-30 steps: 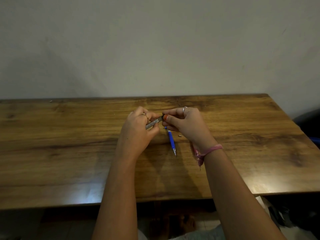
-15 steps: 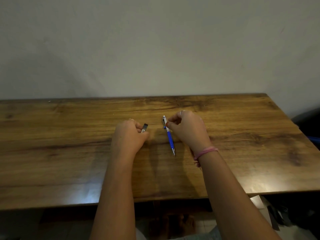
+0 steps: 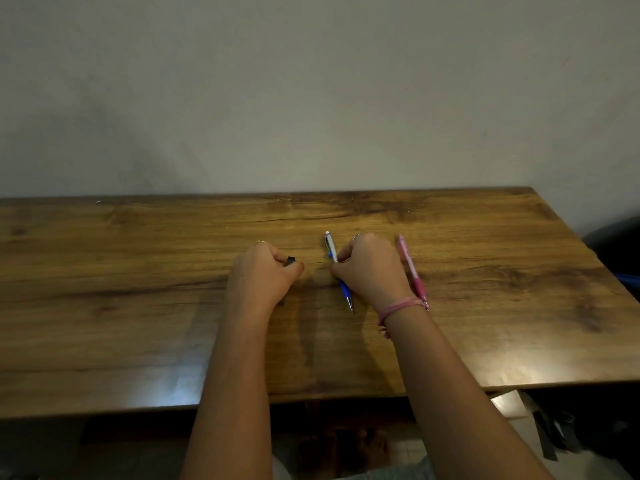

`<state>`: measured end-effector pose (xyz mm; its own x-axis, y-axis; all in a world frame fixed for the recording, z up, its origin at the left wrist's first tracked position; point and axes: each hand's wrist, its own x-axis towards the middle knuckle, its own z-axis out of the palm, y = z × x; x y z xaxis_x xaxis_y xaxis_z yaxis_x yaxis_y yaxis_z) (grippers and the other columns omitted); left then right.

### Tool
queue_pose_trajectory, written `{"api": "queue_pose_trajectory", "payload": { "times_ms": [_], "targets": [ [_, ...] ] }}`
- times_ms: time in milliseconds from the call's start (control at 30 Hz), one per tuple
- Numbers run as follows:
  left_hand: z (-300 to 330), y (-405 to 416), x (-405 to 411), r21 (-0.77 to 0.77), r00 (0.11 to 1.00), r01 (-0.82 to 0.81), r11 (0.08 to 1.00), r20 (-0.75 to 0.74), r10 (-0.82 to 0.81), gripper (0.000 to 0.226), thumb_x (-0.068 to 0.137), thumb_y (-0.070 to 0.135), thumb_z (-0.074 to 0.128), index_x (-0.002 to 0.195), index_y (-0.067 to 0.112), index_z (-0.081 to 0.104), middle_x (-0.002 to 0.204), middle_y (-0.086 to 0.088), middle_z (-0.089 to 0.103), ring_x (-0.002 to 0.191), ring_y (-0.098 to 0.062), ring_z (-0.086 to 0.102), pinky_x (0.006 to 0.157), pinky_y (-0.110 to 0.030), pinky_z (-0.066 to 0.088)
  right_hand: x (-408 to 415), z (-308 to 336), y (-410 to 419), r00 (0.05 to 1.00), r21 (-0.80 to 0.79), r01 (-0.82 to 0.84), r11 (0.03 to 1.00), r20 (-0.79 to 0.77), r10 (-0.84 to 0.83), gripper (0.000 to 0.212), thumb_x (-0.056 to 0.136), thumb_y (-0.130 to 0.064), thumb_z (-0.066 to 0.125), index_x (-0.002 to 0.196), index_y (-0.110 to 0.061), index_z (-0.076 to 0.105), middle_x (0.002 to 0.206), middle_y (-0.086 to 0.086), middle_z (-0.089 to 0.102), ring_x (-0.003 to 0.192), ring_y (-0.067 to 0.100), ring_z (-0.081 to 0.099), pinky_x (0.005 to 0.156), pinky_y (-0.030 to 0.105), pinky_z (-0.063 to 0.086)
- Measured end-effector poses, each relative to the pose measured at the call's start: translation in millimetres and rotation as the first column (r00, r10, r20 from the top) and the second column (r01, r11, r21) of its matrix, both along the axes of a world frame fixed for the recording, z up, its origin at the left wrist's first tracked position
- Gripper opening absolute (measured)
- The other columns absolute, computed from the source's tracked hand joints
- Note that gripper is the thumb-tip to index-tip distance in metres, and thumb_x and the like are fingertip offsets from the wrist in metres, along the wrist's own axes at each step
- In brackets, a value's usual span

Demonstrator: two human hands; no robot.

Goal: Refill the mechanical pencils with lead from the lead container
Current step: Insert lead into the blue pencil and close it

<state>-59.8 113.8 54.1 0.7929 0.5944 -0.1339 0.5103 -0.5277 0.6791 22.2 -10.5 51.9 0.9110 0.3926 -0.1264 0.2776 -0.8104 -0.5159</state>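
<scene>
Two pencils flank right hand (image 3: 372,268), grasping blue pencil (image 3: 337,270), long axis near-far; left hand (image 3: 265,271) clutches lead container (image 3: 290,261) alongside.

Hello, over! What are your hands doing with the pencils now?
Left hand grips lead container. Right hand pinches blue pencil on table. Pink pencil beside. Nothing blocking.
</scene>
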Motion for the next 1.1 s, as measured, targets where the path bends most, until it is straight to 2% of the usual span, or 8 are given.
{"api": "queue_pose_trajectory", "payload": {
  "times_ms": [133, 267, 533, 700, 833, 967, 1033, 1100],
  "targets": [
    [5, -6, 3, -0.135, 0.980, 0.030, 0.990, 0.201, -0.002, 0.020, 0.084, 0.040, 0.069, 0.092, 0.023, 0.060, 0.083, 0.008, 0.062, 0.073, -0.004, 0.058, 0.054, -0.018, 0.041, -1, 13, -7, 0.999, 0.188, 0.002, 0.982, -0.050, 0.007, 0.015, 0.084, -0.022, 0.071, 0.073, -0.024, 0.062, 0.069, -0.007, 0.063, 0.063, 0.001, 0.059, 0.051, 0.014, 0.044],
    [11, -16, 7, -0.263, 0.950, 0.142, 0.954, 0.308, -0.057, 0.020, 0.088, 0.042, 0.061, 0.098, 0.025, 0.064, 0.088, 0.006, 0.067, 0.084, -0.007, 0.063, 0.068, -0.023, 0.051, -3, 28, -12, 0.979, 0.500, 0.012, 0.866, -0.181, 0.091, 0.008, 0.083, -0.018, 0.073, 0.085, -0.019, 0.066, 0.078, -0.001, 0.071, 0.073, 0.009, 0.071, 0.065, 0.024, 0.059],
    [14, -17, 7, -0.348, 0.869, 0.145, 0.926, 0.493, 0.049, 0.013, 0.089, 0.032, 0.063, 0.097, 0.022, 0.067, 0.084, 0.005, 0.071, 0.078, -0.005, 0.069, 0.064, -0.016, 0.054, 5, 34, -27, 0.953, 0.608, -0.073, 0.790, -0.192, 0.236, 0.006, 0.085, -0.017, 0.072, 0.090, -0.021, 0.071, 0.085, -0.001, 0.074, 0.080, 0.008, 0.072, 0.061, 0.019, 0.056],
    [13, -18, 9, -0.342, 0.869, 0.140, 0.929, 0.492, 0.050, 0.007, 0.090, 0.031, 0.062, 0.094, 0.027, 0.066, 0.085, 0.005, 0.070, 0.079, -0.006, 0.068, 0.066, -0.016, 0.055, 24, 20, -44, 0.999, 0.316, 0.026, 0.949, 0.031, -0.038, 0.018, 0.087, -0.013, 0.069, 0.077, -0.028, 0.066, 0.078, 0.000, 0.071, 0.071, 0.010, 0.067, 0.066, 0.027, 0.059],
    [13, -19, 10, -0.312, 0.881, 0.142, 0.939, 0.473, 0.024, 0.017, 0.091, 0.030, 0.060, 0.103, 0.020, 0.067, 0.087, 0.004, 0.070, 0.081, -0.007, 0.067, 0.071, -0.020, 0.056, 26, 13, -43, 0.997, 0.071, -0.026, 0.997, 0.078, 0.020, 0.025, 0.086, -0.021, 0.071, 0.067, -0.034, 0.062, 0.071, -0.014, 0.062, 0.069, 0.000, 0.057, 0.056, 0.015, 0.046],
    [13, -19, 9, -0.327, 0.886, 0.150, 0.933, 0.464, 0.020, 0.016, 0.091, 0.027, 0.060, 0.104, 0.020, 0.066, 0.091, 0.003, 0.070, 0.086, -0.009, 0.068, 0.077, -0.025, 0.057, 24, 12, -37, 0.994, -0.025, -0.109, 0.994, 0.025, 0.110, 0.008, 0.085, -0.025, 0.072, 0.078, -0.027, 0.071, 0.070, -0.014, 0.061, 0.070, 0.000, 0.057, 0.054, 0.014, 0.040],
    [13, -19, 9, -0.330, 0.886, 0.148, 0.932, 0.462, 0.023, 0.015, 0.091, 0.027, 0.060, 0.103, 0.020, 0.066, 0.091, 0.002, 0.070, 0.086, -0.009, 0.068, 0.078, -0.026, 0.057, 22, 11, -34, 0.989, -0.081, -0.142, 0.987, 0.024, 0.145, 0.002, 0.085, -0.022, 0.072, 0.085, -0.023, 0.074, 0.072, -0.012, 0.059, 0.077, 0.004, 0.058, 0.061, 0.020, 0.045],
    [14, -19, 9, -0.322, 0.887, 0.153, 0.934, 0.462, 0.015, 0.016, 0.091, 0.027, 0.060, 0.103, 0.019, 0.066, 0.091, 0.002, 0.070, 0.086, -0.009, 0.068, 0.077, -0.026, 0.057, 20, 10, -33, 0.985, -0.117, -0.159, 0.980, 0.042, 0.165, 0.004, 0.085, -0.021, 0.070, 0.084, -0.021, 0.074, 0.073, -0.011, 0.058, 0.082, 0.009, 0.057, 0.082, 0.030, 0.050]
  ]
}}
